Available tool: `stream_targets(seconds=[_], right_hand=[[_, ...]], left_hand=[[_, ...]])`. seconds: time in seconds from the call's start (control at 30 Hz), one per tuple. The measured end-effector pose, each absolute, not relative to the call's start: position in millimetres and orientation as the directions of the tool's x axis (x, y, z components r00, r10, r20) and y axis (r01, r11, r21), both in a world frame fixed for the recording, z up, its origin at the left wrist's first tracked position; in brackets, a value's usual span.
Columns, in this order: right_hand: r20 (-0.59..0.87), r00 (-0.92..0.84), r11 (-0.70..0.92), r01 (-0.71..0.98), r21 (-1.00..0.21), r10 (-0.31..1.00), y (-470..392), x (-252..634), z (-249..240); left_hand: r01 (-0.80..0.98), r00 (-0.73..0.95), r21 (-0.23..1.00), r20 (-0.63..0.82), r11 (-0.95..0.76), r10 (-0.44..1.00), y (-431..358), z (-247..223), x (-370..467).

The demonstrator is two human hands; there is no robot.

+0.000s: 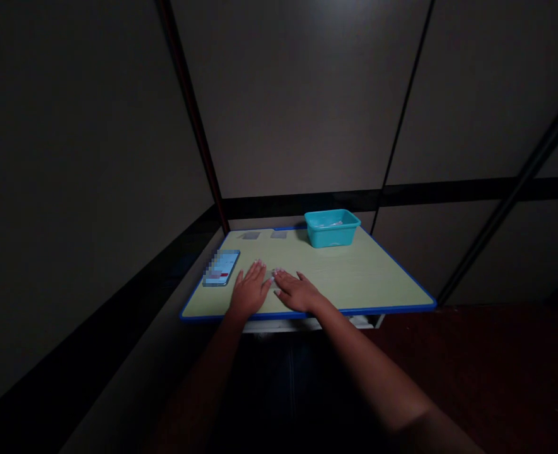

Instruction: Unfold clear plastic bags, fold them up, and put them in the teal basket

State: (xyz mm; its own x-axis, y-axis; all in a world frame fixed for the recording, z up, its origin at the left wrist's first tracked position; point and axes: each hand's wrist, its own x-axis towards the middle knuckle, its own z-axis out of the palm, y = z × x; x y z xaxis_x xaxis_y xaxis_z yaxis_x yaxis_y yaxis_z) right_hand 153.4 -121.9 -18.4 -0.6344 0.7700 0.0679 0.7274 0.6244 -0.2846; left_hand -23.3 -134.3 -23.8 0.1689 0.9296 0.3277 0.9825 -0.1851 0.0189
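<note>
My left hand (250, 291) lies palm down near the table's front edge, its fingers stretched out and pointing away from me. To its right rests my right hand (297, 292), also flat, its fingers pointing left and forward. A small pale, see-through flat piece (273, 281) shows between the hands, by the right fingertips; the hands cover part of it and I cannot make out its kind. Neither hand is wrapped round anything. Left of my left hand a phone (229, 268) lies with its screen lit.
The pale yellow-green table (368, 280) has a blue rim. A turquoise plastic basket (333, 236) with whitish things inside stands at the back. Two greyish flat pieces, one on the left (251, 236) and one on the right (279, 234), lie along the far edge. Walls stand behind and left.
</note>
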Motion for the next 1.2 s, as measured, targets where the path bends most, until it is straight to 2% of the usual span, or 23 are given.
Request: stream_targets(seconds=[0.13,0.3,0.57,0.83,0.93,1.07,1.2], right_hand=[[0.112,-0.504,0.509,0.788,-0.348,0.857,-117.2,147.9,-14.1],[0.134,-0.463,0.481,0.823,-0.302,0.876,-102.9,116.4,-5.5],[-0.053,-0.509,0.484,0.842,-0.239,0.859,-83.9,90.3,-12.4],[-0.069,-0.453,0.43,0.877,-0.215,0.889,-78.3,114.2,-20.5],[-0.063,-0.434,0.417,0.89,-0.186,0.899,-78.9,119.5,-20.7],[-0.047,-0.414,0.403,0.903,-0.148,0.909,-82.0,121.4,-19.2],[-0.065,-0.478,0.474,0.878,-0.067,0.876,-82.9,126.3,-21.5]], left_hand=[[0.99,0.08,0.093,0.256,-0.107,0.963,-129.9,-28.3,-26.8],[0.987,-0.014,0.16,0.258,-0.028,0.966,-122.2,-31.9,-32.9],[0.994,-0.049,0.099,0.126,0.036,0.991,-123.9,-29.4,-31.1],[0.992,-0.086,0.1,0.099,0.076,0.991,-121.0,-29.4,-31.2],[0.989,-0.106,0.121,0.136,0.09,0.985,-123.3,-27.3,-29.4],[0.988,-0.036,0.152,0.304,-0.011,0.952,-129.4,-22.6,-11.0],[0.924,0.238,0.24,0.252,-0.299,0.938,-128.0,-17.4,21.7]])
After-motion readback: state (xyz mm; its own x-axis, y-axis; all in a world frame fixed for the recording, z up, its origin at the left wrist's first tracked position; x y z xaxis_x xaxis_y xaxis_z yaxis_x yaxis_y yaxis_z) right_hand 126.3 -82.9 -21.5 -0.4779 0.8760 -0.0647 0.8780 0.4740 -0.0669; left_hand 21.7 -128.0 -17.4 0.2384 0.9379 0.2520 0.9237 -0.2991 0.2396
